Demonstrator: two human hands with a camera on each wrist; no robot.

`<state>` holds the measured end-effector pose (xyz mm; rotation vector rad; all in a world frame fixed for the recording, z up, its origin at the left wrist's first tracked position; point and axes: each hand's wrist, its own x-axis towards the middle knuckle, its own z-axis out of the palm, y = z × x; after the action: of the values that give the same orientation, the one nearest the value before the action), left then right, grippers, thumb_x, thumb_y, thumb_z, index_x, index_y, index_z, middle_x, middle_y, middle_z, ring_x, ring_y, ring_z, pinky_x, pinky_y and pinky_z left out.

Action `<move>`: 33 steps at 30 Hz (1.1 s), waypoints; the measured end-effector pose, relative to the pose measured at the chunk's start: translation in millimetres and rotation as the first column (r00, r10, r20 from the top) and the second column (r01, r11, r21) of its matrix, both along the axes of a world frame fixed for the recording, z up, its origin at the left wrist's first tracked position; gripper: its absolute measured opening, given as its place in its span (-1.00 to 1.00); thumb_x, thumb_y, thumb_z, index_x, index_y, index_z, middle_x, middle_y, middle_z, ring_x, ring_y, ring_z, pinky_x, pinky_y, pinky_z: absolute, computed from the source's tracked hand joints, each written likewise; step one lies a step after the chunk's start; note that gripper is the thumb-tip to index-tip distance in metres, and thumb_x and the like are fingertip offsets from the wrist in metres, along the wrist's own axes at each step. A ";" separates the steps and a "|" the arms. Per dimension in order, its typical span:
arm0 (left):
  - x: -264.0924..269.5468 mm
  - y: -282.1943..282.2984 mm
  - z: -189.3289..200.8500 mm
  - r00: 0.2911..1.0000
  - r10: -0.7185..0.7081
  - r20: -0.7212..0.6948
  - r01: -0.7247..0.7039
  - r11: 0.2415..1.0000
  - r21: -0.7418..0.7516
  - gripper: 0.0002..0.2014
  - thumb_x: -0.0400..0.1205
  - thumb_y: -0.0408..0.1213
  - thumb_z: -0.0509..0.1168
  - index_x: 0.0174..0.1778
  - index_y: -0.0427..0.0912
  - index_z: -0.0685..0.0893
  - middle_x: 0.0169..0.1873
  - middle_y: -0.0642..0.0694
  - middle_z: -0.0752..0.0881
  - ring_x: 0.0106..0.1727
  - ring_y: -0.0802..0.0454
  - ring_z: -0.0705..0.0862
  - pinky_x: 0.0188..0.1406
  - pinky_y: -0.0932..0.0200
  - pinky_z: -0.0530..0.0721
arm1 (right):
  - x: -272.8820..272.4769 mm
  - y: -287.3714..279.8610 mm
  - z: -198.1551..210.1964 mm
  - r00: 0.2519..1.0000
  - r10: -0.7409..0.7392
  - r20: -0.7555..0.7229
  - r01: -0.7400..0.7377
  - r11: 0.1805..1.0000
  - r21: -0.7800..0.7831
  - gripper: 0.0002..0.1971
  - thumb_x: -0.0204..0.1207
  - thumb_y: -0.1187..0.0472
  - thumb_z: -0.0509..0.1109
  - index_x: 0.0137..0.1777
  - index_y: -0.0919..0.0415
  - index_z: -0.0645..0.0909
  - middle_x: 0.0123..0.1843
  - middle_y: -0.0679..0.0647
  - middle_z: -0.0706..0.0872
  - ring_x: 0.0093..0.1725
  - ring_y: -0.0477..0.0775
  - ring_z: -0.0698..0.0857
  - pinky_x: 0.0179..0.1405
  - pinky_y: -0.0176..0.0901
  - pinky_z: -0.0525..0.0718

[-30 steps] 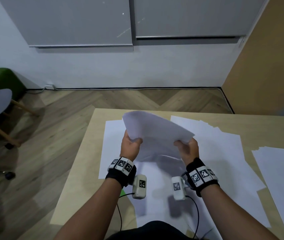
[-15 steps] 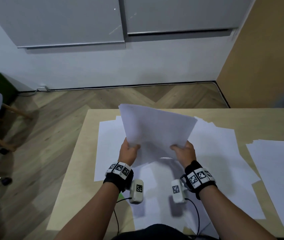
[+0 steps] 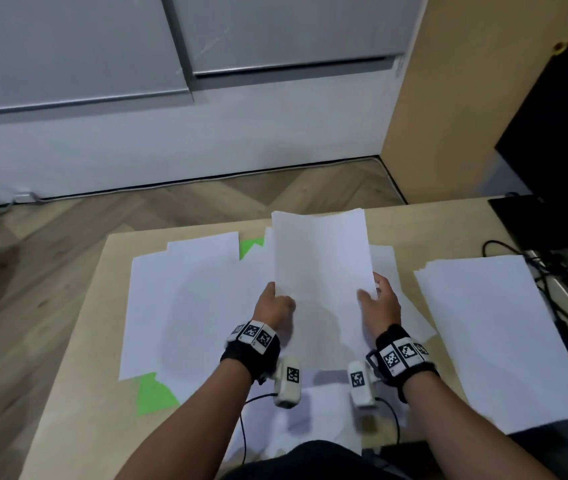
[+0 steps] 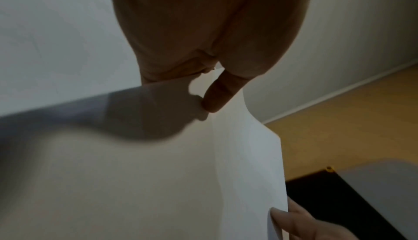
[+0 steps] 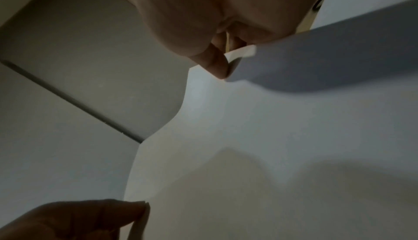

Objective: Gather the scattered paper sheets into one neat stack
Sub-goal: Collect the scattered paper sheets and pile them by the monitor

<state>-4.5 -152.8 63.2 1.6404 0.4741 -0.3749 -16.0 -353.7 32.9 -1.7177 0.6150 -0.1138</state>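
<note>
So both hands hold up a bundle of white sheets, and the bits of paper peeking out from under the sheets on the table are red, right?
Not red. The head view shows green paper under the table sheets. Both the left hand and right hand do hold the white bundle.

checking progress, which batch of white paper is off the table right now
The held sheets, gripped by the left hand and right hand; the right pile and left sheets lie flat.

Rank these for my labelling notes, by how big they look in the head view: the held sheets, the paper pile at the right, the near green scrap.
1. Paper pile at the right, largest.
2. Held sheets, though they are raised nearer the camera, so this ranking is unsure.
3. Near green scrap, clearly smallest; paper partly covers it.
</note>
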 end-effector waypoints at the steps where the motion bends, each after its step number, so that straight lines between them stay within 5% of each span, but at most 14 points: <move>1: -0.5 -15.6 -4.9 1.000 -0.016 -0.015 0.016 1.000 0.004 -0.68 0.55 -0.67 0.16 0.16 -0.29 0.50 -0.14 -0.20 0.58 -0.31 0.03 0.49 -0.58 0.47 0.48 | -3.2 -16.3 -0.6 1.000 0.001 -0.019 -0.001 1.000 -0.030 -0.57 0.57 0.31 0.27 0.41 -0.02 0.55 0.24 0.00 0.72 0.11 0.07 0.69 0.10 -0.15 0.62; 7: -2.1 -99.8 -32.2 0.980 -0.176 -0.087 0.186 0.975 0.118 -0.61 0.55 -0.49 0.28 0.31 -0.26 0.43 -0.01 -0.17 0.66 -0.19 0.00 0.62 -0.32 0.36 0.62 | -19.3 -110.8 1.2 0.992 -0.092 -0.081 0.083 0.990 -0.112 -0.42 0.62 0.38 0.13 0.59 -0.09 0.41 0.56 0.08 0.51 0.46 0.13 0.55 0.27 -0.21 0.48; 11: -3.6 -152.6 -49.0 0.961 -0.254 -0.106 0.268 0.950 0.157 -0.17 0.53 -0.41 0.29 0.69 0.06 0.08 0.35 -0.26 0.63 0.25 -0.19 0.68 0.20 0.03 0.67 | -32.0 -166.3 -3.2 0.988 -0.109 -0.106 0.092 0.983 -0.159 -0.39 0.65 0.38 0.10 0.60 -0.21 0.37 0.59 0.07 0.46 -0.10 0.03 0.71 -0.12 -0.24 0.59; 14: -6.0 -190.0 -52.6 0.933 -0.349 -0.087 0.359 0.917 0.171 -0.05 0.53 -0.41 0.30 0.73 0.19 -0.08 0.53 -0.32 0.47 0.49 -0.22 0.53 0.33 0.00 0.60 | -39.6 -204.5 -8.4 0.979 -0.136 -0.149 0.107 0.976 -0.188 -0.38 0.63 0.39 0.09 0.60 -0.19 0.39 0.56 0.08 0.52 -0.13 0.09 0.70 -0.19 -0.22 0.63; 16: -6.9 -212.3 -57.1 0.913 -0.396 -0.096 0.407 0.901 0.151 -0.01 0.46 -0.42 0.31 0.73 0.20 -0.04 0.32 -0.21 0.64 0.32 -0.22 0.66 0.23 -0.12 0.71 | -42.9 -230.1 -9.1 0.967 -0.173 -0.187 0.134 0.970 -0.204 -0.38 0.62 0.42 0.07 0.60 -0.14 0.40 0.49 0.13 0.58 0.00 0.23 0.71 -0.07 -0.12 0.68; 18: -8.8 -233.7 -60.0 0.899 -0.422 -0.116 0.434 0.892 0.123 0.02 0.39 -0.49 0.33 0.73 0.18 0.04 -0.03 -0.10 0.69 0.01 -0.19 0.77 0.00 -0.14 0.78 | -44.0 -256.1 -11.3 0.953 -0.196 -0.233 0.141 0.963 -0.230 -0.37 0.62 0.43 0.06 0.61 -0.13 0.40 0.42 0.20 0.62 -0.07 0.28 0.68 -0.24 -0.16 0.64; 20: -10.9 -253.6 -61.9 0.888 -0.444 -0.117 0.455 0.885 0.099 0.02 0.39 -0.56 0.35 0.72 0.15 0.10 -0.18 -0.10 0.67 -0.17 -0.12 0.74 -0.10 -0.13 0.80 | -43.9 -278.4 -16.7 0.938 -0.207 -0.278 0.129 0.953 -0.274 -0.35 0.61 0.43 0.05 0.61 -0.16 0.39 0.41 0.22 0.61 -0.10 0.29 0.67 -0.29 -0.16 0.63; 25: -11.1 -295.9 -74.6 0.847 -0.511 -0.145 0.526 0.845 0.096 0.04 0.38 -0.57 0.45 0.74 0.00 0.10 -0.29 -0.05 0.67 -0.32 -0.01 0.69 -0.16 -0.02 0.81 | -42.1 -324.8 -46.4 0.901 -0.263 -0.345 0.126 0.920 -0.371 -0.32 0.57 0.38 0.06 0.57 -0.31 0.38 0.42 0.18 0.64 -0.27 0.27 0.65 -0.23 0.03 0.67; 28: -12.1 -316.7 -81.1 0.830 -0.542 -0.132 0.556 0.822 0.125 0.01 0.42 -0.54 0.46 0.74 -0.03 0.10 -0.24 0.01 0.72 -0.33 0.10 0.69 -0.24 0.21 0.76 | -40.8 -341.5 -60.0 0.894 -0.261 -0.363 0.084 0.895 -0.438 -0.36 0.61 0.35 0.07 0.58 -0.32 0.35 0.39 0.22 0.62 -0.07 0.35 0.71 0.15 0.27 0.69; 31: -14.2 -332.6 -85.4 0.818 -0.562 -0.120 0.575 0.796 0.192 -0.05 0.47 -0.48 0.43 0.74 -0.06 0.10 -0.24 0.10 0.68 -0.26 0.15 0.67 -0.32 0.41 0.62 | -40.7 -352.6 -67.3 0.896 -0.258 -0.361 0.064 0.880 -0.471 -0.36 0.65 0.36 0.09 0.62 -0.26 0.30 0.35 0.24 0.59 0.02 0.35 0.69 0.10 0.23 0.70; 33: -16.0 -339.4 -86.3 0.796 -0.592 -0.121 0.600 0.748 0.286 -0.15 0.53 -0.38 0.41 0.72 -0.09 0.15 -0.18 0.06 0.66 -0.13 0.09 0.64 -0.21 0.37 0.56 | -40.4 -355.6 -69.9 0.894 -0.223 -0.389 0.003 0.871 -0.492 -0.34 0.65 0.36 0.12 0.67 -0.21 0.21 0.37 0.25 0.56 0.13 0.35 0.65 0.14 0.20 0.67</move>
<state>-20.5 -492.2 -23.1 2.0879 -0.0048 -0.8324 -56.4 -709.3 -37.0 -2.2151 1.0970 0.0431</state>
